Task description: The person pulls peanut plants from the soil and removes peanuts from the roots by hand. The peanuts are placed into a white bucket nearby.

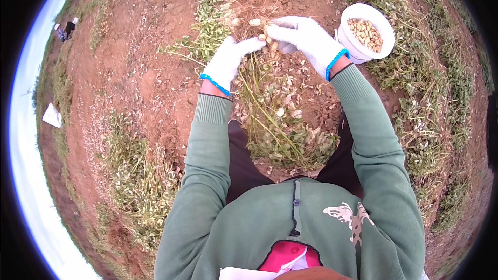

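Both my hands wear white knit gloves with blue cuffs. My left hand [232, 59] is at the root end of an uprooted peanut plant [272, 124], its thumb against the pods; its other fingers are mostly hidden. My right hand [305, 39] has its fingertips closed on a cluster of peanut pods [274, 46] at the roots. The stems and leaves hang down between my legs. More peanuts [255, 22] and thin brown roots lie just beyond my hands. To the right of my right hand stands a white plastic bucket [352, 44] holding many loose peanuts [365, 34].
Rows of pulled peanut plants [424, 124] lie on reddish soil to the right, with more plants [136, 175] at lower left. Far off at left, a person [63, 33] in a white hat is low to the ground. A white sack [52, 116] stands at the left field edge.
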Tool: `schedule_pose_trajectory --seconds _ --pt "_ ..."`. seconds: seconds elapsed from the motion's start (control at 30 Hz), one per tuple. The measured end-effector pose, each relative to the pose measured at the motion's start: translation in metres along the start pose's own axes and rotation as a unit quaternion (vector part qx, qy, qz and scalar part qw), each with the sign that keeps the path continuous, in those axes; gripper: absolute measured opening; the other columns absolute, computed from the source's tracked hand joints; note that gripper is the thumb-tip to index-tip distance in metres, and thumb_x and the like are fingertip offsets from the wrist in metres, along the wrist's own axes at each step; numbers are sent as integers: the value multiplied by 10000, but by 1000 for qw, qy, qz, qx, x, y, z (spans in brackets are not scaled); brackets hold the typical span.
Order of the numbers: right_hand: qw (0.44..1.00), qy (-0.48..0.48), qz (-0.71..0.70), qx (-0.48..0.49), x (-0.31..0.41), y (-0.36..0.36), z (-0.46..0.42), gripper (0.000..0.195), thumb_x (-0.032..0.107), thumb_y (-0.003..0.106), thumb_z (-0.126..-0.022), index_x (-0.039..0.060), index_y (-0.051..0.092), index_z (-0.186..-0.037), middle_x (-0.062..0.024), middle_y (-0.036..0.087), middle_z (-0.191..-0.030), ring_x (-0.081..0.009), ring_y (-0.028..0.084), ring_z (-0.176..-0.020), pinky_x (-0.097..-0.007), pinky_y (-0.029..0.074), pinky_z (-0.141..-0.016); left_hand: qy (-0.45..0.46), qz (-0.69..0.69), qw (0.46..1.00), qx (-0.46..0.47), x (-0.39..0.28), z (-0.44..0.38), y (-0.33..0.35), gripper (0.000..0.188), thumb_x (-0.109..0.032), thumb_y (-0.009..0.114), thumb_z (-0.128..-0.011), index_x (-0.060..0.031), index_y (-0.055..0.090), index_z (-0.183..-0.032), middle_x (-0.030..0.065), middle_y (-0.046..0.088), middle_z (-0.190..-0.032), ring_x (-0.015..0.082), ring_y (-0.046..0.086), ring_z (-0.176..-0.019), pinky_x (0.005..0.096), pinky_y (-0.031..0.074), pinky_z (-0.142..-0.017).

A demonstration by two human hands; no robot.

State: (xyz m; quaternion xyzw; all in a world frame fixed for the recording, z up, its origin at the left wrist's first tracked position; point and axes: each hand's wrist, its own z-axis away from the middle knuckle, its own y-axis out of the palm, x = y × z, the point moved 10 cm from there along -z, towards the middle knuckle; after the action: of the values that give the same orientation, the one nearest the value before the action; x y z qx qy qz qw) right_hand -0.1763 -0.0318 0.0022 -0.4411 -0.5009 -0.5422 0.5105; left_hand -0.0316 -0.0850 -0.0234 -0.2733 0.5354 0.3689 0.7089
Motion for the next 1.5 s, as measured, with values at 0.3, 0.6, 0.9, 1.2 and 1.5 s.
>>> schedule_pose_trajectory --seconds 0.3,0.6,0.9,1.2,1.5 --pt "999 -20 25 -30 2 -9 -4 315 250 668 -931 19 691 -1144 -37 691 -887 -104 623 -789 -259 502 -703 0 24 998 -52 8 -4 -11 753 -260 829 -764 212 481 -1237 169 648 -1179 194 573 -1150 350 425 -1013" --pt "789 -217 535 -210 27 -29 -2 261 304 552 -948 104 649 -1086 -143 668 -986 -354 636 -971 -474 505 -832 -69 -128 985 -98 21 -6 -6 1020 -437 862 -641 214 396 -1273 240 516 -1248 279 497 -1177 369 394 -990" --pt "868 -137 359 -315 22 -127 7 310 256 620 -944 46 663 -1168 -167 702 -1001 -276 689 -854 -388 547 -778 -18 44 993 -110 26 -9 -40 525 -250 848 -703 42 673 -1102 152 669 -1109 224 550 -1181 370 385 -1036" --pt "954 -22 -297 29 1 -16 -6 364 199 665 -942 -12 625 -1235 -66 660 -1125 -108 644 -982 -230 533 -787 -1 58 996 -61 -3 8 -17 349 -233 685 -862 -26 701 -1142 77 700 -1135 184 592 -1159 349 372 -1074" --pt "999 21 -16 -39 -4 -12 -11 279 255 697 -917 34 686 -1088 32 664 -856 -41 572 -726 -198 414 -575 22 23 999 22 -10 4 12 441 -97 767 -819 -9 617 -1224 64 682 -1112 169 638 -1040 320 492 -941"
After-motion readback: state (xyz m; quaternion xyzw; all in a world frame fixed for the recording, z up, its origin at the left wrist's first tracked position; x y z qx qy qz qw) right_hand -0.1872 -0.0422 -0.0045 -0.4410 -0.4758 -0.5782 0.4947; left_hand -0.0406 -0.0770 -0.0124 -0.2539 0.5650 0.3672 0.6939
